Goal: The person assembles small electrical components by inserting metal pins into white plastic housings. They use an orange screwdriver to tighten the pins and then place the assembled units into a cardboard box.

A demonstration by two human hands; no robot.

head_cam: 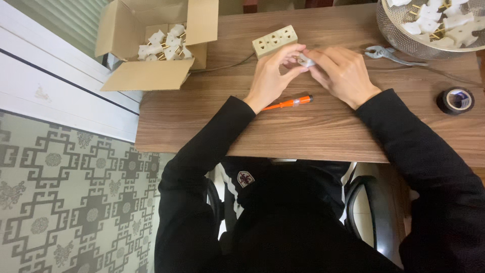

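My left hand [270,76] and my right hand [343,73] meet over the wooden table [303,126], and both pinch a small white plug part [305,61] between their fingertips. Most of the part is hidden by my fingers. A cream socket block [274,41] with several holes lies just beyond my left hand. An orange screwdriver [289,103] lies on the table under my left wrist.
An open cardboard box [151,45] with white plug parts stands at the table's left end. A metal mesh bowl [429,28] of similar parts sits far right, pliers [389,54] beside it. A roll of black tape [455,100] lies at the right. A patterned floor is on the left.
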